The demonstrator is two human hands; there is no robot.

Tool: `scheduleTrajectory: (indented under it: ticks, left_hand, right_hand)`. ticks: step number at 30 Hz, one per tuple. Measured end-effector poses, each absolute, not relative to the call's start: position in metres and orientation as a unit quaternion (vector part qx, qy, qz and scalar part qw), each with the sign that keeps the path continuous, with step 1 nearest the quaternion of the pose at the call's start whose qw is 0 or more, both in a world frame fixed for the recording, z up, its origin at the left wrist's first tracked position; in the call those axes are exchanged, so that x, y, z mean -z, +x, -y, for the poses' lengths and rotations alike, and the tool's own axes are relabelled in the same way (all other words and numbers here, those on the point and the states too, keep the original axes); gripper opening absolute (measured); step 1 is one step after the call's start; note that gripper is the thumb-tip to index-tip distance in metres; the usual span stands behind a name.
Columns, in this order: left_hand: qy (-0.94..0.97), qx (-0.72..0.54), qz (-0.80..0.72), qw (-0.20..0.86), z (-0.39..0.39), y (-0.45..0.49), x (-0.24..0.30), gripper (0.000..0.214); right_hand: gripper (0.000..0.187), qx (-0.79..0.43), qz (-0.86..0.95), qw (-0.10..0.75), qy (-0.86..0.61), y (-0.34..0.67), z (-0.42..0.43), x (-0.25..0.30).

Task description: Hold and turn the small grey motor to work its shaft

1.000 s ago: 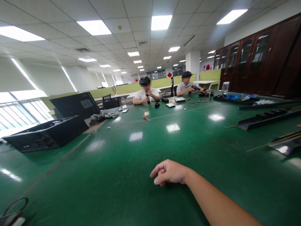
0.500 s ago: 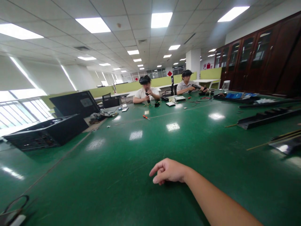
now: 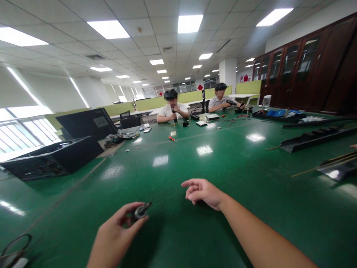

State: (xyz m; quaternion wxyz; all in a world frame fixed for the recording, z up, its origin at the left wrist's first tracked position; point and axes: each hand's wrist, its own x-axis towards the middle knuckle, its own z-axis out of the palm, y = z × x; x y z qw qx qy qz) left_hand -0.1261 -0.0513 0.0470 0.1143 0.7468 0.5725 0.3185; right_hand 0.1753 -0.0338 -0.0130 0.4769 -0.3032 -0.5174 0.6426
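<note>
Between the thumb and fingers of my left hand (image 3: 119,227) is a small round metal part (image 3: 141,211), dark and silvery, with a short stem pointing up and to the right. The curled fingers partly hide it, and its exact kind does not show. To its right, my right hand (image 3: 202,193) hovers over the green tabletop (image 3: 167,242). Its index finger stretches leftward while the others bend loosely, with nothing visible in them. A gap separates the two hands.
An orange screwdriver (image 3: 172,139) lies farther back. Left stands a black computer case (image 3: 52,158); right lie a long dark channel (image 3: 309,139) and thin rods. Two people, one in white (image 3: 173,111), one in grey (image 3: 220,100), sit across the table. A cable loop (image 3: 19,242) lies front left.
My left hand has come into view from below with the round metal part in its grip. My right hand has risen slightly and its index finger reaches out straighter.
</note>
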Motion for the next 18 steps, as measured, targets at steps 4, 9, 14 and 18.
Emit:
scheduleTrajectory:
  ticks: [4,9,14,18]
  left_hand:
    - [0.826,-0.302,-0.455,0.137,0.021,-0.054,-0.034,0.032]
    - [0.883,-0.314,-0.325,0.128,0.002,-0.030,-0.006,0.024]
    - [0.856,-0.332,-0.358,0.172,-0.002,-0.040,0.005,0.030]
    - [0.832,-0.346,-0.385,0.200,0.002,-0.038,0.001,0.032]
  right_hand:
    - [0.059,-0.419,0.623,0.494,-0.439,0.183,0.026,0.024]
    - [0.071,-0.271,0.688,0.455,-0.497,0.184,0.028,0.030]
    - [0.053,-0.248,0.730,0.414,-0.484,0.176,0.033,0.022]
    - [0.043,-0.261,0.729,0.401,-0.489,0.170,0.035,0.018]
